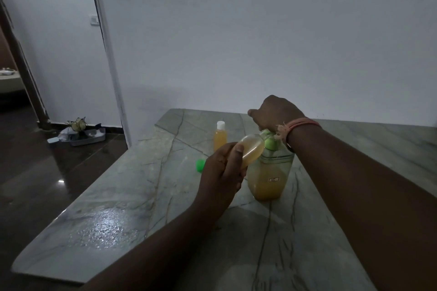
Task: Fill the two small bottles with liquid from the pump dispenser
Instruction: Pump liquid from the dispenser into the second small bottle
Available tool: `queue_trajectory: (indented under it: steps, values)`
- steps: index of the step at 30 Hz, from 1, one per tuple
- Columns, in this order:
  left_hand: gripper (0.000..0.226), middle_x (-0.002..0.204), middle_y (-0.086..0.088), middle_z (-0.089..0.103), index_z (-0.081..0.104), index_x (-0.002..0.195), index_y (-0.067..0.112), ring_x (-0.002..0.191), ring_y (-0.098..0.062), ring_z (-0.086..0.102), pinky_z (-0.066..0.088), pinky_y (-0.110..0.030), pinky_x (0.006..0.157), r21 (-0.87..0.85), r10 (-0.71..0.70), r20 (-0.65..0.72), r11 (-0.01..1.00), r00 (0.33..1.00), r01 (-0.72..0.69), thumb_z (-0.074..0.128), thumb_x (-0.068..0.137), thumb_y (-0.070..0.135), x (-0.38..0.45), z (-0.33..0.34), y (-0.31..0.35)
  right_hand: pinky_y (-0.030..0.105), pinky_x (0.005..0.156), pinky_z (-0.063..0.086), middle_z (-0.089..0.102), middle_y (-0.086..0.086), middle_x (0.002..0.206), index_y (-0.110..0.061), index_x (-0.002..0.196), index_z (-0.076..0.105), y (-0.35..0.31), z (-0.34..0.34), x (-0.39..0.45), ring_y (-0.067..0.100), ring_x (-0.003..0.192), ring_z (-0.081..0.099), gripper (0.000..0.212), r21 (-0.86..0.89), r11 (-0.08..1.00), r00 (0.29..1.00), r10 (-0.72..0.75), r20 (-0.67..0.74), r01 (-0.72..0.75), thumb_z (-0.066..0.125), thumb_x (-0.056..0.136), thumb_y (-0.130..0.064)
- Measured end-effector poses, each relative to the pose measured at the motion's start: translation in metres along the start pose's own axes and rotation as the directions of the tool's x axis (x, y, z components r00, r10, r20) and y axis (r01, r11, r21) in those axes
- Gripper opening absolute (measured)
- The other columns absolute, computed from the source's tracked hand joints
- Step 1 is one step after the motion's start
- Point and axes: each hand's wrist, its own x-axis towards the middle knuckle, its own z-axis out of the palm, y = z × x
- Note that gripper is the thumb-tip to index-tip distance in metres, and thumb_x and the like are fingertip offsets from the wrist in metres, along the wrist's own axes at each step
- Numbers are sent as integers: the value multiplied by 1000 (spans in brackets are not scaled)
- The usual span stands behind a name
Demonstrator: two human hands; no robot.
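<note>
Dim room w/ plain white wall behind; grey-green veined stone bench (123, 196) carries everything. Big clear plastic pump dispenser w/ amber liquid and green pump head (272, 172) stands upright near bench centre. Right hand (274, 113) sits on top of the pump head, fingers curled downward over it, prob. to press it and drive liquid out; whether the grip truly closes round the head or just bears on it, can't tell, since the hand's back hides the fingers. Left hand (224, 170) has its grip grasping a small clear bottle part-filled w/ amber liquid (251, 150), tilted w/ its mouth toward the pump spout at approx. 3 o'clock of the hand, so the spout can feed straight in. Mouth and spout are hidden behind the wrist; contact not visible. Loose green round cap (200, 165) lies on the bench at 9 o'clock of the dispenser, off so the held bottle stays open. Second small amber-filled bottle w/ white cap (220, 136) stands upright at 11 o'clock, apart from the hands, looks full and closed: likely done.
</note>
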Motion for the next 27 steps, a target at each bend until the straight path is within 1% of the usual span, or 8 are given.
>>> queue_trajectory:
  steps: [2, 6, 10, 13, 15, 18, 22, 27]
  values:
    - [26, 70, -3, 61, 62, 111, 18, 52, -9, 55, 46, -19, 46, 4, -3, -1, 1000, 1000, 3, 43, 105, 33, 0, 0, 0, 34, 81, 53, 72, 3, 86, -14, 75, 65, -1, 0, -1, 26, 82, 67, 35, -24, 1000, 1000, 1, 7, -1, 53, 88, -44]
    - [25, 69, -1, 60, 62, 112, 17, 52, -8, 55, 45, -19, 46, 6, 0, -2, 1000, 1000, 0, 43, 106, 32, -1, -1, 3, 37, 86, 53, 73, 5, 91, -13, 78, 65, -1, -2, -2, 27, 85, 67, 41, -1, 1000, 1000, -17, 10, 17, 49, 90, -49]
    - [30, 69, -2, 59, 62, 114, 10, 52, -9, 54, 43, -21, 46, -16, -3, -4, 1000, 1000, 3, 42, 106, 31, -1, 0, 4, 34, 78, 48, 66, 6, 88, -15, 78, 57, -2, -8, -1, 29, 85, 62, 48, -28, 999, 997, -46, -66, 45, 45, 95, -58]
    - [27, 67, 0, 59, 63, 111, 16, 52, -9, 54, 44, -22, 46, -20, 7, 3, 1000, 1000, -7, 42, 106, 32, 1, 0, 2, 38, 83, 52, 73, 6, 91, -13, 85, 67, 2, 2, 4, 29, 85, 66, 56, 40, 999, 994, -30, -102, 34, 41, 92, -63]
    - [26, 66, 1, 59, 63, 110, 17, 51, -9, 53, 43, -22, 45, -39, 17, 11, 999, 1000, -17, 43, 105, 33, 1, 0, 1, 39, 87, 52, 74, 6, 93, -13, 89, 70, 4, 7, 6, 30, 87, 67, 59, 52, 999, 998, -1, -68, 4, 40, 91, -65]
    - [31, 67, -1, 58, 62, 113, 11, 51, -8, 52, 42, -22, 45, -56, 7, 16, 998, 1000, -6, 43, 105, 33, 1, 0, 1, 38, 86, 50, 73, 7, 96, -14, 87, 67, 3, 5, 6, 30, 90, 66, 55, 8, 1000, 999, 1, -41, -1, 43, 92, -64]
    - [27, 69, -2, 59, 62, 114, 15, 52, -9, 53, 42, -21, 45, -39, -4, 19, 999, 1000, 5, 43, 105, 32, -1, -1, 3, 37, 84, 50, 71, 8, 98, -15, 88, 62, 1, 1, 1, 30, 91, 65, 52, -13, 1000, 999, -17, -50, 16, 43, 94, -62]
    - [25, 68, -1, 59, 63, 111, 17, 52, -9, 53, 42, -21, 45, -37, 7, 20, 999, 1000, -6, 42, 106, 31, -3, -3, 5, 34, 74, 44, 61, 7, 84, -13, 81, 55, 0, -3, -2, 29, 83, 60, 51, -19, 998, 992, -58, -115, 57, 42, 96, -60]
